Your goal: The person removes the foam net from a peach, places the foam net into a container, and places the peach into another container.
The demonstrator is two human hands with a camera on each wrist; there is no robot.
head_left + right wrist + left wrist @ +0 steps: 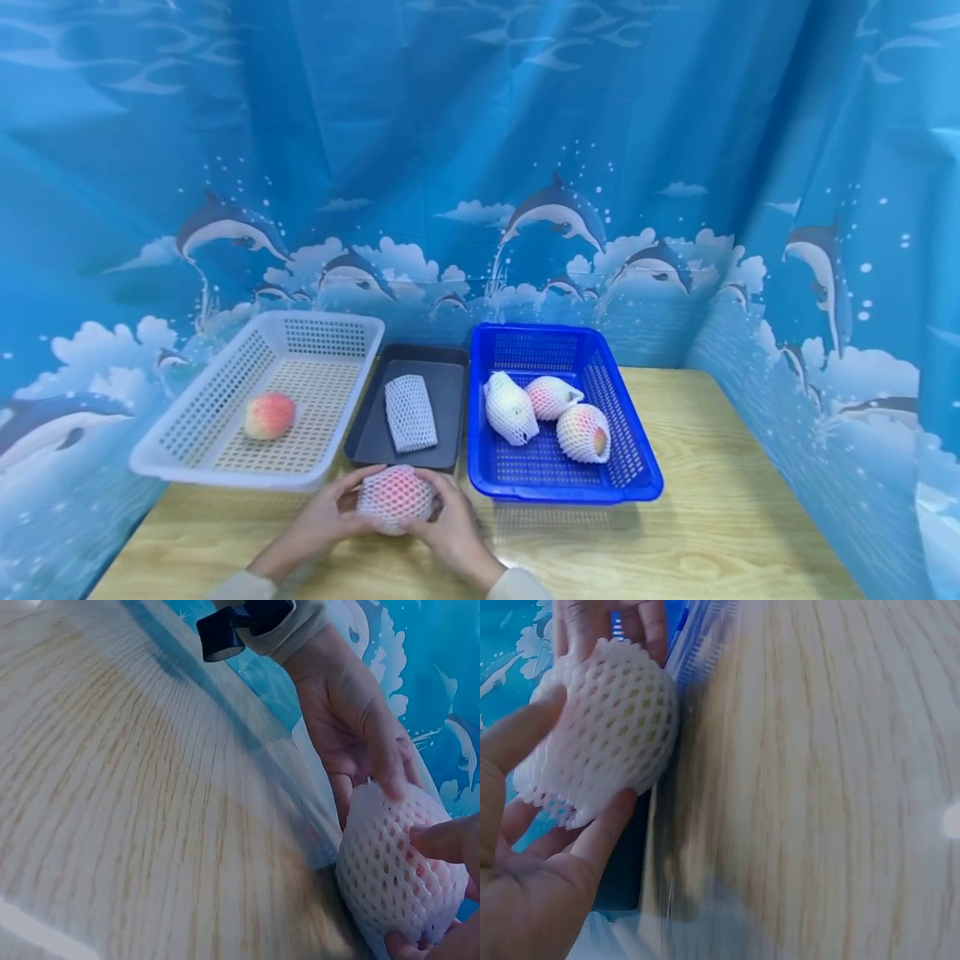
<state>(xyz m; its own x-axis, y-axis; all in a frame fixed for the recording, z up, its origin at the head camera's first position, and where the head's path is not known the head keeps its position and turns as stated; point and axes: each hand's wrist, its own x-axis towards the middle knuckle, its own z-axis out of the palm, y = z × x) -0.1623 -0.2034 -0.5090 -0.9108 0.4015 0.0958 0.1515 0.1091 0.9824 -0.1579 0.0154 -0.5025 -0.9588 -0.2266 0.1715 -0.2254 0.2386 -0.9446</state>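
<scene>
Between my two hands, above the table's front, is a peach in a white foam net (397,498). My left hand (324,522) holds it from the left and my right hand (455,528) from the right, fingers curved round its sides. In the left wrist view the net (604,724) covers most of the peach, with the left thumb and fingertips on it. The right wrist view shows pink skin through the mesh (397,862). Just beyond the hands, an empty flattened foam net (410,413) lies in a dark grey tray (366,437).
A white basket (225,477) at the left contains one bare peach (270,416). To the right stands a blue basket (555,493) with three net-wrapped fruits, one a netted peach (583,433). Wooden table (720,517) extends right; a dolphin-print curtain (450,167) hangs behind and at the sides.
</scene>
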